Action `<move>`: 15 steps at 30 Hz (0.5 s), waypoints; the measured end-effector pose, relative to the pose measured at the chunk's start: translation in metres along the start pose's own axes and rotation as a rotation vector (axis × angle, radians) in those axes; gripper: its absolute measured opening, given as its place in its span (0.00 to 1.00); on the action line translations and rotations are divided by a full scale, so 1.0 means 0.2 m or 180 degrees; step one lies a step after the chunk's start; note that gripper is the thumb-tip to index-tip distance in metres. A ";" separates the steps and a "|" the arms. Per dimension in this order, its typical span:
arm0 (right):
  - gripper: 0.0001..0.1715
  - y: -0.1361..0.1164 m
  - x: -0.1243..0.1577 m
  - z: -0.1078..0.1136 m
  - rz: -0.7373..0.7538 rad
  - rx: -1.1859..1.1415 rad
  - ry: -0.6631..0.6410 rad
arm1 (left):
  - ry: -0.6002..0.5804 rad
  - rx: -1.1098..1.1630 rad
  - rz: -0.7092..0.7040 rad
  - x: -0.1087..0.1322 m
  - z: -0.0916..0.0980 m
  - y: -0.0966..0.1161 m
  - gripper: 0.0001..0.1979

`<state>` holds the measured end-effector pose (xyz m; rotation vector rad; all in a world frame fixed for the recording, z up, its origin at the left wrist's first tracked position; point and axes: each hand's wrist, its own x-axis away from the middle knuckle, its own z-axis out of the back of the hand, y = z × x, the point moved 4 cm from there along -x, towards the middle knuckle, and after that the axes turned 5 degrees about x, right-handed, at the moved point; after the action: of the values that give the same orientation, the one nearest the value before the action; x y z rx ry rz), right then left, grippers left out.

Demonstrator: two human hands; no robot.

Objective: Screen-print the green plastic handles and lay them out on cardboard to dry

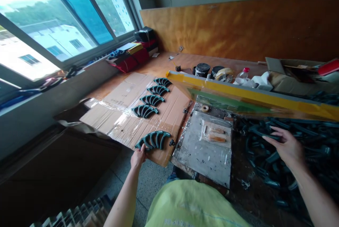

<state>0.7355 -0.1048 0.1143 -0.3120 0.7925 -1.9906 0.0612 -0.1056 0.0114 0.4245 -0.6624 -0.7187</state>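
Observation:
My left hand is at the near edge of the cardboard sheet, its fingers closed on the left end of a row of dark green curved pieces, which look like handles. Farther back on the same cardboard lie several fanned groups of similar pieces. Over at the right, my right hand is above a large heap of dark curved pieces. Its thumb and fingers pinch one such piece, partly hidden by the fingers.
Between the hands lies a grey board with a clear plastic packet and a tape roll. A yellow-edged bar crosses behind it. Black-lidded tubs, a red-capped bottle and a carton stand beyond.

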 end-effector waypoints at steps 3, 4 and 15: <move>0.33 -0.18 0.12 -0.15 0.0467 -0.0185 -0.0308 | 0.0440 -0.0280 0.0187 0.07 -0.01 0.02 0.30; 0.30 -0.24 0.16 -0.22 0.0696 -0.0188 -0.0408 | 0.0621 -0.0337 0.0119 0.11 -0.03 0.04 0.32; 0.15 -0.53 0.31 -0.67 0.2589 0.0160 -0.0414 | 0.0920 -0.1238 -0.0725 0.29 -0.37 0.35 0.32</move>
<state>0.5624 -0.0655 0.0743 -0.0620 0.6430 -1.2093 0.1773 -0.0903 0.0219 0.2379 -0.1938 -0.9581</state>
